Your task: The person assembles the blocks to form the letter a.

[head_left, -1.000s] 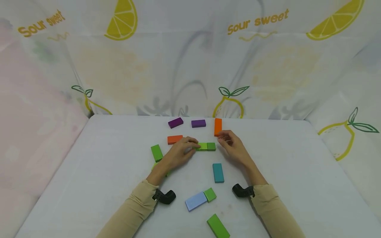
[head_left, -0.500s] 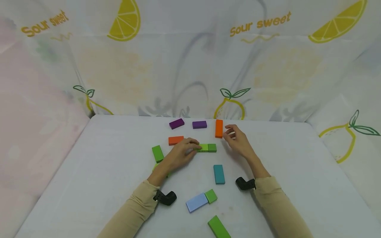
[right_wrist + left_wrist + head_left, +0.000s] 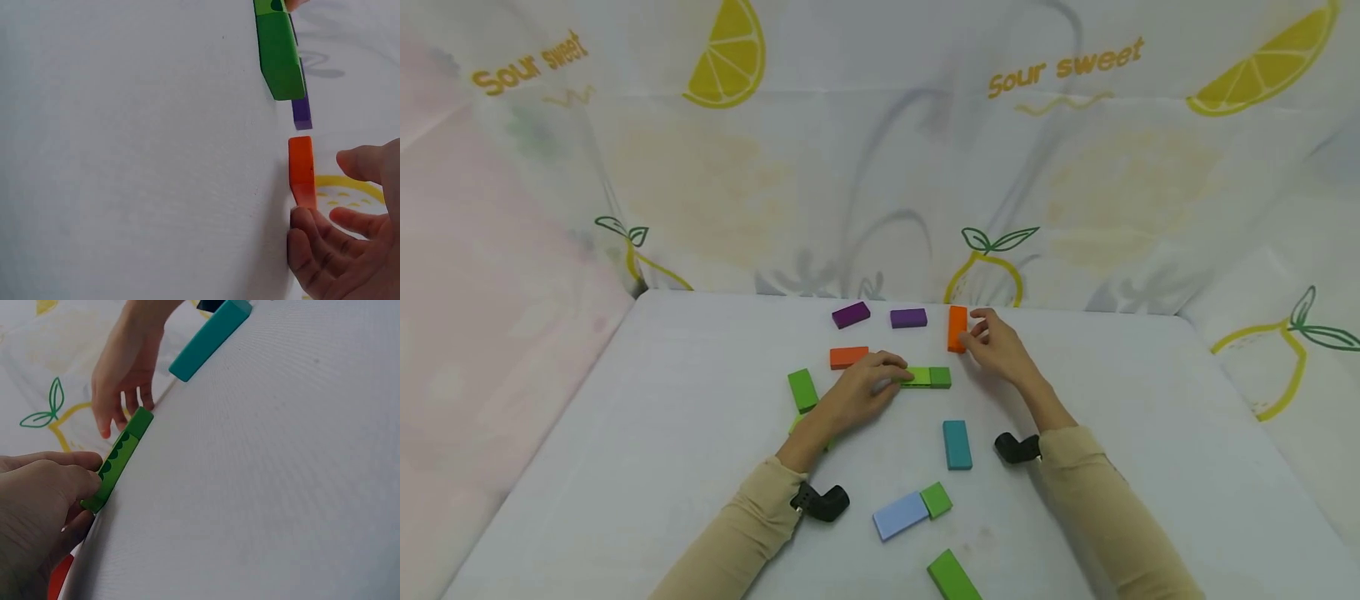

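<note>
the left wrist view gives us the dark scalloped marks along the light green block (image 3: pixel 122 457); from the head we make out little more than a thin dark line there. both show a short green block (image 3: pixel 141 424) butted against its right end. our left hand (image 3: pixel 859 392) holds the light green block by its left end, fingertips bent over it.

the right wrist view shows the thumb standing apart from the orange block (image 3: pixel 957 327), with loosely bent fingertips overlapping its lower end; we cannot tell whether they touch. that right hand (image 3: pixel 1002 348) is relaxed and unclosed, and the orange block lies just to the left of it on the white table (image 3: pixel 662 492).

only the head view gives us the pale blue block (image 3: pixel 900 517) nearer us, against a small green cube (image 3: pixel 936 500). the teal block (image 3: pixel 957 445) lies between the forearms, and shows in the left wrist view too.
</note>
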### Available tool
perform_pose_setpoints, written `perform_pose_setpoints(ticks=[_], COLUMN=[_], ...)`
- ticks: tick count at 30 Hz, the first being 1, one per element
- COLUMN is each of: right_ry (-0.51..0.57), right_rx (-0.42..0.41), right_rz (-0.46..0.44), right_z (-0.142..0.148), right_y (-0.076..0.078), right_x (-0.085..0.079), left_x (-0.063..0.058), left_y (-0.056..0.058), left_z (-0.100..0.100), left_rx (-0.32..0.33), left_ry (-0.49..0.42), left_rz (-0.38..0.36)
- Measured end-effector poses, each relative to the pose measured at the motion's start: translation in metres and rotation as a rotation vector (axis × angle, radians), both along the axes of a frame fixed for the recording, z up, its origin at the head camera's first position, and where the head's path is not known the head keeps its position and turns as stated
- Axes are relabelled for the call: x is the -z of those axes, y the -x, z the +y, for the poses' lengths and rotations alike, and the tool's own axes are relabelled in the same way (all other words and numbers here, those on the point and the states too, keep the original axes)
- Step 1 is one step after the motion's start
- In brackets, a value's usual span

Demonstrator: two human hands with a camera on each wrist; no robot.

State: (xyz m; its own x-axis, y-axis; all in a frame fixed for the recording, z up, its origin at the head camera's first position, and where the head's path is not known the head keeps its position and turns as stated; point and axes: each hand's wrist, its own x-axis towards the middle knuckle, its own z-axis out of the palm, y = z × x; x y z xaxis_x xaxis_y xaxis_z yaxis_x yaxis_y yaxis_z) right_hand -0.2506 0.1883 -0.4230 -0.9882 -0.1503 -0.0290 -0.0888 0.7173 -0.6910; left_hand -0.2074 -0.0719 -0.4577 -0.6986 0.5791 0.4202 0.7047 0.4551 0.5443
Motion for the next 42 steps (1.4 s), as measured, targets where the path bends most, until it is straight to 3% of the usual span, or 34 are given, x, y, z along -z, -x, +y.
perform_pose_setpoints(ticks=[6,14,25,42], right_ry=[-0.059,-0.165,-0.303,-0.365], right_rx=[0.03,0.076,0.056,0.053], right_rz=[-0.057,-0.101,-0.177,-0.175], right_z=[-0.006,-0.011,-0.018,-0.024], right_y=[0.011,0.02,0.036,0.037], right_x=[-0.004,-0.008,-0.009,-0.011], left_x=[-0.002,-0.001,0.002,0.0], left_y=[0.001,-0.001,0.0,0.0], left_z=[0.0,0.003,0.001,-0.001], left_rx=[-0.003,0.006,0.009,0.002], left_ry=[0.013,0.012,0.012,0.022], left_rz=[0.018,-0.016,-0.004,-0.015])
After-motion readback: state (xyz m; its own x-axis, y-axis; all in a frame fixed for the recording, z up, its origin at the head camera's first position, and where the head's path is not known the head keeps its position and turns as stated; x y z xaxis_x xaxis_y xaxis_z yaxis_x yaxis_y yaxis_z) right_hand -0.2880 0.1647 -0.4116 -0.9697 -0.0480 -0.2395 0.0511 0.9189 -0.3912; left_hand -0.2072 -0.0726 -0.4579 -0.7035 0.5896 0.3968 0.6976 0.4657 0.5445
